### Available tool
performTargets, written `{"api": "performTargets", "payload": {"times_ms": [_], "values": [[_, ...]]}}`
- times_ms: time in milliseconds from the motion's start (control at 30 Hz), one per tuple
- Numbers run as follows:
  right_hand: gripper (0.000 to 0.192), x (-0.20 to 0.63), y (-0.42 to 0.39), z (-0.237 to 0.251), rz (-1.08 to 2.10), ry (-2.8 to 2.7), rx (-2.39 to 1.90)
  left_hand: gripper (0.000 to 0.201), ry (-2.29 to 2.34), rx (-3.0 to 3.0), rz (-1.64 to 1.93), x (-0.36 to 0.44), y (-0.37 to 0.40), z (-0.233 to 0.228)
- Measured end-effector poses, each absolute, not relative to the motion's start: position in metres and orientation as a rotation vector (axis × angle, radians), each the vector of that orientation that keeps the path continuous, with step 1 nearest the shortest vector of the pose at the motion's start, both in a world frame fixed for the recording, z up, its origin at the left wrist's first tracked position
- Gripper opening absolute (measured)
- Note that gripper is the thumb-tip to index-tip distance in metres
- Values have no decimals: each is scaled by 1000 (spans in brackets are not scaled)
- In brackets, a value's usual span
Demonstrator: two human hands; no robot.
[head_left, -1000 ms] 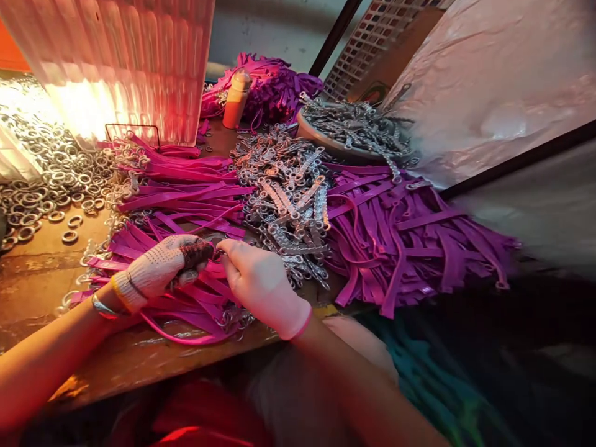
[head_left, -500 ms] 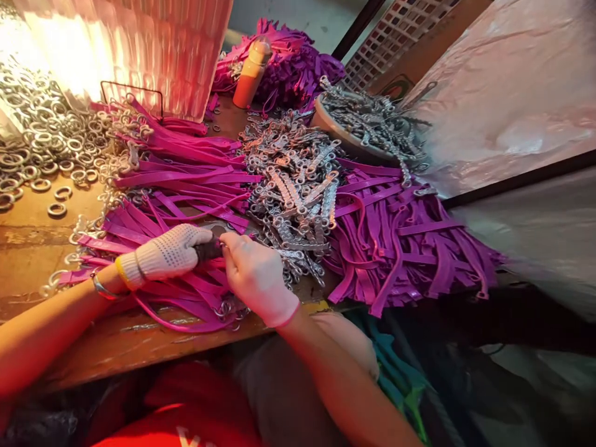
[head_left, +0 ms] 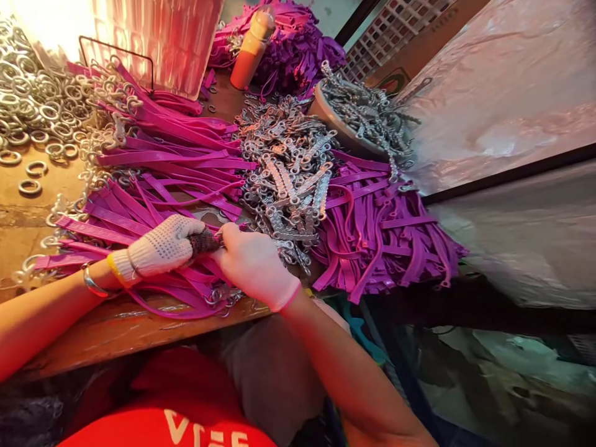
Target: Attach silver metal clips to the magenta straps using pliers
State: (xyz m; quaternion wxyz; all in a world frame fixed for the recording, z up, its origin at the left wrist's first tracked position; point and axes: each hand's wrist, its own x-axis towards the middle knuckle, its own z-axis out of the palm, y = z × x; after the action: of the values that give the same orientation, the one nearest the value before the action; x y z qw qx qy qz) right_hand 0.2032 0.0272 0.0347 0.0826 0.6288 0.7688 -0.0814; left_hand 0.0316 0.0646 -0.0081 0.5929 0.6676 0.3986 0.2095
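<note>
My left hand, in a white dotted glove with dark wrapping at the fingertips, is closed in a pinch. Against it, my right hand, in a plain white glove, is closed too. Between the fingertips a small bit of metal shows, but the fingers cover most of it and I cannot tell its kind. Beneath both hands lie magenta straps with metal rings at their left ends. Just beyond my right hand is a heap of silver metal links.
Loose metal rings spread at the left by a bright ribbed panel. More magenta straps hang over the table edge at right. A bowl of twisted metal pieces and an orange-and-tan bottle stand farther back.
The view has shifted, so the table's contents sit farther left and higher. Both hands stay closed together at nearly the same spot, with the right hand slightly lower against the left.
</note>
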Motion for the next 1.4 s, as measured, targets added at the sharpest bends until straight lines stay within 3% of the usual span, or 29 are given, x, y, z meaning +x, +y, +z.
{"api": "performTargets", "payload": {"times_ms": [233,367,467,633,867,1067,1133,1200,1300,1400], "values": [[41,202,12,29,-112,2347,1670,11,833,1571,405,33,66,-1],[49,225,24,54,-350,2408,1646,24,950,1223,686,29,73,2],[56,260,66,62,-353,2523,1841,21,948,754,788,26,82,3],[26,302,174,29,187,2234,2341,27,766,376,629,28,84,2],[31,299,232,-11,234,2026,2420,37,731,408,554,29,78,0],[19,302,204,2,92,2353,2529,50,741,420,562,29,75,5],[16,292,173,12,-137,2661,2541,51,724,399,598,31,73,9],[18,274,132,22,-565,3020,2281,49,679,376,620,33,70,10],[25,244,71,30,-725,3309,1731,31,627,374,644,35,65,5],[37,224,37,26,-398,3285,1415,6,658,411,642,37,57,-5]]}}
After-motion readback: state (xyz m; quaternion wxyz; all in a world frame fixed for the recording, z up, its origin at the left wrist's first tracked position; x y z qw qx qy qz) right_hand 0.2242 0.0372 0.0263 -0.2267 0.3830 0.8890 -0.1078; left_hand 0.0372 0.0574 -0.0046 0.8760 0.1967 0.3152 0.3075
